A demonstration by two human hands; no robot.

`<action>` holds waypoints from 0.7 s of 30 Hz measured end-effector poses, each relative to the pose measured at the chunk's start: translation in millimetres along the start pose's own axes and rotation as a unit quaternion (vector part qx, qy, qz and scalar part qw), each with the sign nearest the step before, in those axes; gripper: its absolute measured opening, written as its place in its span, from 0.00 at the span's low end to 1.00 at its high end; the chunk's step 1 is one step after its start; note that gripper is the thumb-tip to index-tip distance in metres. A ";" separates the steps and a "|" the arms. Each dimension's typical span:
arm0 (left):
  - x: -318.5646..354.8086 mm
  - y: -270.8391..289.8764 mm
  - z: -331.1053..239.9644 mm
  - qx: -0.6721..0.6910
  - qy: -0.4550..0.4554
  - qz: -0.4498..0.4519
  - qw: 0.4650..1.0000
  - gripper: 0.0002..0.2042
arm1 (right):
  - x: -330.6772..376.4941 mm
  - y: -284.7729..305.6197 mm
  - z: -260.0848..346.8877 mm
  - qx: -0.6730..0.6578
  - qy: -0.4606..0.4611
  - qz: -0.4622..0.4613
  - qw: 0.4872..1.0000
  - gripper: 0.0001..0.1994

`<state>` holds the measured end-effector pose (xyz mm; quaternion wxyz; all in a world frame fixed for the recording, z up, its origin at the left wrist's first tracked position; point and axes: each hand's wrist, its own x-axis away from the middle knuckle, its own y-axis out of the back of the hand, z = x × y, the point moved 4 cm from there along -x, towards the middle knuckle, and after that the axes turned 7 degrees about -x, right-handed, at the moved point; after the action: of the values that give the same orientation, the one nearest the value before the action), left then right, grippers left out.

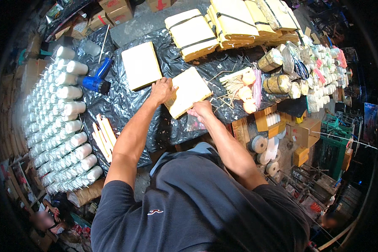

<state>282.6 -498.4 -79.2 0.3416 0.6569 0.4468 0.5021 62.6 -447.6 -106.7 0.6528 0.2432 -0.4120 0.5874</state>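
A pale yellow square stack of sheets (188, 90) lies on the black plastic cover (132, 110), turned at an angle in front of me. My left hand (163, 90) rests at its far left edge, fingers spread, with the thumb over the top. At the near right corner my right hand (201, 110) grips the stack, its fingers partly hidden under the edge. Some clear plastic (195, 124) shows just below that hand. Another yellow stack (141, 65) lies flat to the left, close beyond my left hand.
Strapped yellow bundles (192, 33) stand at the back. To the left are a blue heat gun (97, 82), rows of white wrapped cylinders (73, 108) and orange-and-cream sticks (104, 135). Thin wooden sticks (232, 84) and round orange pieces (248, 93) lie right. Cardboard boxes (305, 131) stand lower right.
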 end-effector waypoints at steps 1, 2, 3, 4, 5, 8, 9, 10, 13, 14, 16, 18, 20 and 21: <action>1.9 1.9 -2.8 -0.003 0.004 0.004 1.000 0.41 | 2.2 -2.6 -0.1 0.002 0.007 -0.002 1.000 0.16; 5.6 5.4 -8.7 -0.006 0.007 0.009 1.000 0.42 | 6.3 -4.3 1.3 0.003 0.014 -0.005 1.000 0.16; 13.5 16.5 -16.6 -0.003 0.017 0.023 1.000 0.44 | 8.7 -5.0 2.2 0.004 0.011 -0.004 1.000 0.16; 12.8 16.3 -16.2 0.012 0.015 0.024 1.000 0.44 | 11.1 -4.6 3.8 0.004 0.008 -0.003 1.000 0.16; 12.5 12.2 -15.6 0.029 0.014 0.027 0.999 0.45 | 13.0 -3.7 3.7 0.006 0.004 -0.003 1.000 0.16; 1.2 7.2 -13.4 0.062 0.009 0.015 0.998 0.45 | 9.0 -7.8 5.8 0.033 -0.015 0.021 0.999 0.16; -2.3 9.7 -15.9 0.064 0.012 0.020 0.998 0.45 | 6.8 -5.0 6.9 0.048 -0.008 0.018 0.999 0.17; -4.0 11.4 -19.0 0.066 0.015 0.026 0.997 0.45 | 5.1 -0.8 8.6 0.064 -0.001 0.016 0.998 0.17; -5.5 11.0 -21.1 0.034 0.026 0.039 0.998 0.41 | 11.5 -5.7 20.4 0.097 -0.013 0.003 0.995 0.17; -5.2 10.6 -22.8 0.022 0.028 0.034 0.999 0.40 | 15.1 -4.0 23.4 0.105 -0.023 -0.006 0.994 0.17; -12.6 13.0 -22.6 0.020 0.026 0.053 0.998 0.41 | 0.8 1.6 15.6 0.122 -0.032 0.017 0.992 0.20; -13.1 16.4 -20.5 0.004 0.028 0.052 0.998 0.42 | 0.2 -1.9 7.2 0.107 -0.037 0.025 0.993 0.20; -18.4 9.7 -17.0 -0.012 -0.001 0.088 0.996 0.45 | -3.7 -0.6 -0.4 0.089 0.011 0.014 0.996 0.19; -17.5 11.0 -14.7 -0.017 -0.012 0.105 0.994 0.47 | 6.7 -0.8 -4.1 0.074 0.052 0.013 0.996 0.19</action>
<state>269.4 -518.6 -71.7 0.3036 0.7001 0.3625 0.5350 64.2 -440.7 -103.3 0.6459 0.2549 -0.3363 0.6362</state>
